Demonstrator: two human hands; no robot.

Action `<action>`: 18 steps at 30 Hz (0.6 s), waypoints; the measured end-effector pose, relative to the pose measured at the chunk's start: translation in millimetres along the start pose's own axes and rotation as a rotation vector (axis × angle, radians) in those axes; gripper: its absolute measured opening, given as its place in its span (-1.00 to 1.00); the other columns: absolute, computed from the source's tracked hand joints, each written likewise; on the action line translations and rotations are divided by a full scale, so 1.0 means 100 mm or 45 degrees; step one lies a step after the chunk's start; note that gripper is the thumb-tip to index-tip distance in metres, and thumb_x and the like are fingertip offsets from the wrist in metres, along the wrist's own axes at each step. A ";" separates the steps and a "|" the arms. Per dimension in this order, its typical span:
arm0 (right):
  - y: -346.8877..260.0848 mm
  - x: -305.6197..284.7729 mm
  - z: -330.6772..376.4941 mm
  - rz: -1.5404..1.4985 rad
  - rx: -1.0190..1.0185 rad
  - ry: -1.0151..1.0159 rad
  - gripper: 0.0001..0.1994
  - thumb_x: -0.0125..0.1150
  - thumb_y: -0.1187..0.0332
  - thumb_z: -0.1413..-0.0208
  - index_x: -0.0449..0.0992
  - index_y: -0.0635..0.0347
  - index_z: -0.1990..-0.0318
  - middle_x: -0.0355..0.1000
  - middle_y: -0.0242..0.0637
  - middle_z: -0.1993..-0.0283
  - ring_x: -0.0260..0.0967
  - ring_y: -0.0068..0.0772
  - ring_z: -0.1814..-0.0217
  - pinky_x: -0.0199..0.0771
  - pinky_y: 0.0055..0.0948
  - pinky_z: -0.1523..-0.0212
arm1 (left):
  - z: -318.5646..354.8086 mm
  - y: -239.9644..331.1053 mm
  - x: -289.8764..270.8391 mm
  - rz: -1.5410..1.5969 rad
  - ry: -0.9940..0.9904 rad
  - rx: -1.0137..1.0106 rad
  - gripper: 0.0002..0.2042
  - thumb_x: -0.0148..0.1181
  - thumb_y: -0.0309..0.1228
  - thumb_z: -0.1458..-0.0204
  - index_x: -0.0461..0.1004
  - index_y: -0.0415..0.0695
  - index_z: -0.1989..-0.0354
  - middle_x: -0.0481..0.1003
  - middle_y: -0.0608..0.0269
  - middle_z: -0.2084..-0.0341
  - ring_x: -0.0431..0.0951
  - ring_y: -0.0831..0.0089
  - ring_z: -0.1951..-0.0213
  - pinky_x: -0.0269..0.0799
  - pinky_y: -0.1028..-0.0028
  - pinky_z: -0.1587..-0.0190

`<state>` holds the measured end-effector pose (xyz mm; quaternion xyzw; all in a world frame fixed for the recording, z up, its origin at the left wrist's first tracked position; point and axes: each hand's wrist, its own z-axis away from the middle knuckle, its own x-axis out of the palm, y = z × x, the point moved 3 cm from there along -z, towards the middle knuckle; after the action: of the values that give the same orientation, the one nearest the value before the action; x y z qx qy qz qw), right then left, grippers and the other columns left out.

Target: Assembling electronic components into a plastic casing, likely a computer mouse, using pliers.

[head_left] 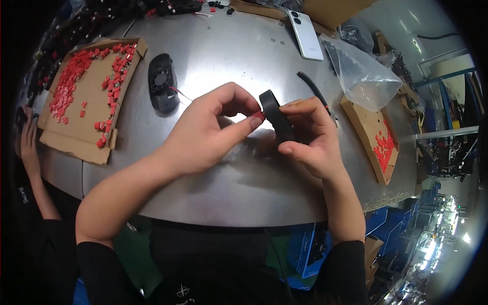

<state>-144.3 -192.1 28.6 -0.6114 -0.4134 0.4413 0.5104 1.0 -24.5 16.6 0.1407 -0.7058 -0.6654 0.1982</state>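
Left hand (211, 129): grip pinched on red piece (258, 116). Right hand (315, 129): grip holding black part (274, 113), just beside red piece. Fan unit (162, 84) on desk (218, 56), left of hands.

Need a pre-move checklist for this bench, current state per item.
1. Left hand has the red piece pinched at the fingertips: ok.
2. Right hand has the black part between thumb and fingers: ok.
3. Red piece seated in the black part: cannot tell, fingers hide the contact.
4. Thin red wire from the black housing free of the left hand: cannot tell, its far end meets the hand's outline.
5. More red pieces in the left cardboard tray: ok, many there.
6. Table free of personal items: not ok, a white phone lies on it.
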 end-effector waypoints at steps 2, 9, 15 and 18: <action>0.04 0.04 0.03 -0.283 0.084 0.002 -0.29 0.67 0.14 0.03 0.37 0.14 -0.20 0.48 -0.18 -0.08 0.57 -0.34 0.05 0.59 -0.40 0.12 | 0.06 0.10 0.07 -0.138 0.118 0.225 -0.78 0.36 -0.44 -0.17 0.52 -0.27 0.09 0.61 0.23 0.20 0.58 0.49 0.13 0.49 0.46 0.04; 0.06 0.34 0.10 -0.990 0.198 -0.132 -0.46 0.46 0.04 -0.22 0.28 0.12 -0.10 0.49 -0.09 -0.10 0.59 -0.34 0.14 0.63 -0.41 0.28 | 0.15 0.30 0.06 -0.734 0.201 0.933 -0.69 0.45 -0.61 0.07 0.55 -0.28 0.12 0.60 0.06 0.24 0.62 0.27 0.23 0.51 0.40 0.14; 0.08 0.35 0.11 -1.065 0.178 -0.125 -0.52 0.40 0.10 -0.28 0.28 0.14 -0.11 0.49 -0.10 -0.07 0.59 -0.38 0.13 0.63 -0.43 0.26 | 0.07 0.32 0.08 -0.870 0.274 1.060 -0.70 0.52 -0.60 0.18 0.61 -0.21 0.23 0.63 0.17 0.36 0.62 0.27 0.33 0.47 0.40 0.28; 0.11 0.32 0.12 -0.878 0.306 -0.130 -0.28 0.49 -0.16 -0.10 0.24 0.04 -0.19 0.46 -0.11 -0.08 0.60 -0.27 0.15 0.63 -0.40 0.34 | 0.08 0.34 0.09 -0.937 0.283 1.062 -0.70 0.52 -0.60 0.17 0.61 -0.22 0.21 0.63 0.16 0.35 0.62 0.25 0.33 0.47 0.40 0.27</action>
<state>-146.1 -159.6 12.9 -0.3490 -0.5653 0.3187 0.6760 -8.7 -19.3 50.8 0.5131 -0.7883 -0.3366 -0.0461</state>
